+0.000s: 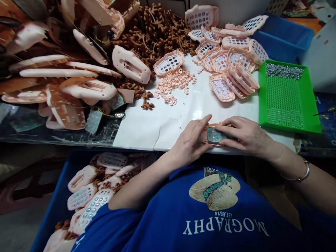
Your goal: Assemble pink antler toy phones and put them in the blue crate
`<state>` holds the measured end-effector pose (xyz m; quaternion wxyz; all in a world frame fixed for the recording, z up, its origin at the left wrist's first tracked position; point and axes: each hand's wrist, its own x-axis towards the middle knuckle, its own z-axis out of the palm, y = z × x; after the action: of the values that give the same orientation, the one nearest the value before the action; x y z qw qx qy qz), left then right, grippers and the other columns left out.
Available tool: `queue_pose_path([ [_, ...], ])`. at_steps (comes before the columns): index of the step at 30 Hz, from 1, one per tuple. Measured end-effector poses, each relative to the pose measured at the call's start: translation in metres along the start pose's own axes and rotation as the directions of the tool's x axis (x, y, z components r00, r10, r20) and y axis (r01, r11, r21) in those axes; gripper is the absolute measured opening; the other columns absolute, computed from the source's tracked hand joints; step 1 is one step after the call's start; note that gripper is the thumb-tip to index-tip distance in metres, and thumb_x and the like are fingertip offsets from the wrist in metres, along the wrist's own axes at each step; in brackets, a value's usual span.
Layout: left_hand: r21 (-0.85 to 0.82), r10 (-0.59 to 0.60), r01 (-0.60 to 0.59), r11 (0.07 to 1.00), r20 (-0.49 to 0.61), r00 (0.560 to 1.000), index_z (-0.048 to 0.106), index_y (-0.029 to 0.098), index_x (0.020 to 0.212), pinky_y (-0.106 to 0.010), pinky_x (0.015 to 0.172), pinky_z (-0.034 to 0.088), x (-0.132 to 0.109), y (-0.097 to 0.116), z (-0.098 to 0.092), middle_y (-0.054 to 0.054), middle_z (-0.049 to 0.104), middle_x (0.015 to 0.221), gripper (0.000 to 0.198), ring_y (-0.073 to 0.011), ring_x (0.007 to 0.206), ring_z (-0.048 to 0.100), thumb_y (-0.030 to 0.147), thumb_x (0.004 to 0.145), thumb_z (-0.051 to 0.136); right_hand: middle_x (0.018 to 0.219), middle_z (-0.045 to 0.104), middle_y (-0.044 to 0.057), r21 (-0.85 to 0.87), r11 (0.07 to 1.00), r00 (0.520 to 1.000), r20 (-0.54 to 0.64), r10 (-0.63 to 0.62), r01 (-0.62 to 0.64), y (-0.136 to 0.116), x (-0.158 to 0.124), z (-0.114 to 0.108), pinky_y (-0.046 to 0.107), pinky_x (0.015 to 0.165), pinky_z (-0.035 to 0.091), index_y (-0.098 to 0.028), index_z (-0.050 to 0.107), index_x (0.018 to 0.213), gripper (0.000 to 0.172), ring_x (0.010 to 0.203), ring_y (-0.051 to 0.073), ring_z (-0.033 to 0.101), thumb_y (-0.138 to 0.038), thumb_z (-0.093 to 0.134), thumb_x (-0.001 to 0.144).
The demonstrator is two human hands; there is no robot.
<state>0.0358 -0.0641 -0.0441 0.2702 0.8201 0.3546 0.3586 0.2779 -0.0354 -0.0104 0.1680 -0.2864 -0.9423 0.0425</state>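
Both my hands rest at the table's front edge on one pink plastic shell with a green circuit board (214,134) laid in it. My left hand (193,140) curls around its left end, fingers along the top edge. My right hand (243,134) covers its right end, fingers pressed flat on the board. A silver bangle (301,175) sits on my right wrist. A small heap of pink rings (174,84) lies on the white sheet (168,119) behind my hands.
A pile of pink keypad shells (228,59) sits at the back right, brown rubber parts (154,31) at the back centre, larger pink casings (78,80) at left. A green perforated tray (287,96) with metal pieces stands right. A blue bin (52,210) of assembled units sits below left.
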Motion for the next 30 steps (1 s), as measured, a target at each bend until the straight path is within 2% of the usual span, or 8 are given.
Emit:
queue_pose_path([
  [5,0.009,0.002,-0.002,1.0,-0.003,1.0,0.021,0.024,0.155,-0.043,0.098,0.048,-0.0005,0.0007,0.0014,-0.013,0.056,0.123,0.08,-0.0246,0.112,0.054,0.026,0.09,0.066,0.104,0.069,0.015,-0.053,0.998,1.0,-0.014,0.027,-0.028,-0.0006,-0.0025,0.0038,0.037,0.08,0.055,-0.014,0.066,0.12,0.04,0.092,0.023,0.064,-0.043,0.055,0.096],
  [16,0.008,0.007,-0.007,1.0,-0.004,1.0,0.022,0.023,0.155,-0.042,0.098,0.048,-0.0003,0.0004,0.0004,-0.012,0.056,0.124,0.079,-0.0244,0.113,0.055,0.028,0.09,0.066,0.105,0.069,0.015,0.001,1.0,0.999,-0.037,0.003,-0.003,0.001,-0.0031,0.0044,0.038,0.081,0.056,-0.013,0.066,0.118,0.039,0.094,0.024,0.065,-0.043,0.058,0.094],
  [22,0.017,-0.003,0.003,1.0,0.009,1.0,0.019,0.026,0.156,-0.044,0.097,0.049,0.0003,0.0022,-0.0006,-0.012,0.057,0.125,0.08,-0.0248,0.113,0.055,0.03,0.091,0.066,0.105,0.068,0.015,0.05,0.997,0.998,-0.016,0.058,-0.058,-0.0015,-0.0022,0.0033,0.04,0.081,0.055,-0.015,0.068,0.117,0.038,0.094,0.025,0.065,-0.043,0.056,0.095],
  [30,0.068,0.008,-0.009,0.998,0.014,1.0,0.026,0.02,0.151,-0.045,0.098,0.05,-0.0006,0.0046,-0.0017,-0.015,0.055,0.125,0.073,-0.0251,0.114,0.054,0.03,0.091,0.065,0.103,0.067,0.014,0.046,0.997,0.998,-0.01,0.068,-0.068,-0.0036,-0.0013,0.0027,0.038,0.08,0.054,-0.015,0.068,0.116,0.038,0.093,0.025,0.064,-0.044,0.056,0.095],
])
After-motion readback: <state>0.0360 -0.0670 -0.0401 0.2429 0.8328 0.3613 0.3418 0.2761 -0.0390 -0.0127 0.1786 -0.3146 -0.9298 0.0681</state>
